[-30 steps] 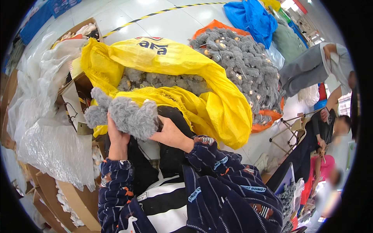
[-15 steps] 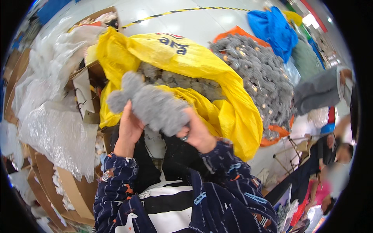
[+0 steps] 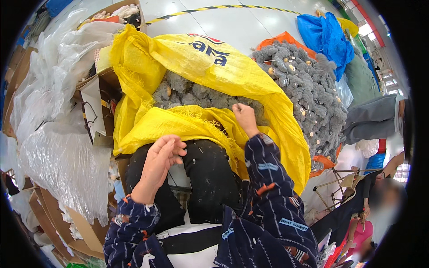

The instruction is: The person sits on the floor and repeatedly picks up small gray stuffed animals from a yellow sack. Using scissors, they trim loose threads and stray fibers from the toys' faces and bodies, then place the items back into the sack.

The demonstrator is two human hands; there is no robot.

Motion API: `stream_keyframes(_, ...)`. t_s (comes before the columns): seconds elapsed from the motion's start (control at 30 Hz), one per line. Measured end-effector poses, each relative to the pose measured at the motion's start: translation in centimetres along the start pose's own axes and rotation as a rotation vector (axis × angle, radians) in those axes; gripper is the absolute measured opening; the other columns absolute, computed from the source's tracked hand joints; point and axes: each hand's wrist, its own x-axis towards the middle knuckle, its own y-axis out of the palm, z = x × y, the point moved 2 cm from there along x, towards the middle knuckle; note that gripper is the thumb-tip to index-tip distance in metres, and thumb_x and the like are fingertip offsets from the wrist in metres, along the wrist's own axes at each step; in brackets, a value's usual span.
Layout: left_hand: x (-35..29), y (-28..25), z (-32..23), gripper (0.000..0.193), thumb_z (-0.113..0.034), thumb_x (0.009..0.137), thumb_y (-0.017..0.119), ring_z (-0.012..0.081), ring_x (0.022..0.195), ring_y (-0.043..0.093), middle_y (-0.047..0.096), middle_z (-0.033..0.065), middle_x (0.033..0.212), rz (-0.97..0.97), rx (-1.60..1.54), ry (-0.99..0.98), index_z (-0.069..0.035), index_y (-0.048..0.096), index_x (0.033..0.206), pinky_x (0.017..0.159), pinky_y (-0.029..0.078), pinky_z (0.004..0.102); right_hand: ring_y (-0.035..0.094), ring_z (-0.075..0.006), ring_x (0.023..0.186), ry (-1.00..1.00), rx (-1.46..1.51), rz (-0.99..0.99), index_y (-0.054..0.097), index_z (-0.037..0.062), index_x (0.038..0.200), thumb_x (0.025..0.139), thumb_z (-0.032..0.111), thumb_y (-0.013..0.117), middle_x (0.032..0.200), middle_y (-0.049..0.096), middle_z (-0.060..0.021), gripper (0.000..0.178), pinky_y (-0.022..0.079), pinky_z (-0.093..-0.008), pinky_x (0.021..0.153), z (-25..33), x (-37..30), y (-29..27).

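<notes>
A: Head view: where were the hands?

B: Right hand (image 3: 245, 119) over the yellow sack's (image 3: 273, 94) mouth, fingers bent, though whether they'd closed I couldn't tell! Left hand (image 3: 161, 158) just before the sack, fingers loosely open, holding nothing.

A: The grey plush pieces (image 3: 192, 94)?

B: Inside the sack! Best technique, I judged: fingertips clear of its frayed edge (image 3: 210, 117).

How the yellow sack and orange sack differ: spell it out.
The yellow sack rises around its grey pieces; the orange sack is mostly hidden under its heap. The yellow sack lies by the right hand; the orange sack lies farther off, to the right. Both have fluffy grey pieces in or on them.
</notes>
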Motion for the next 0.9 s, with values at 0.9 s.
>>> stream_keyframes(0.9,0.7,0.6,0.5,0.018,-0.012,0.092,0.044,0.0143,0.084,0.057,0.058,0.0089,0.096,0.134,0.140,-0.139,-0.004,0.051,0.106,0.070,0.046,0.0233,0.036,-0.0166,0.047,1.268,1.159,-0.527,0.046,-0.0019,0.089,0.078,0.018,0.065,0.059,0.041,-0.0079,0.030,0.031,-0.0333,0.043,-7.9,3.9,11.6)
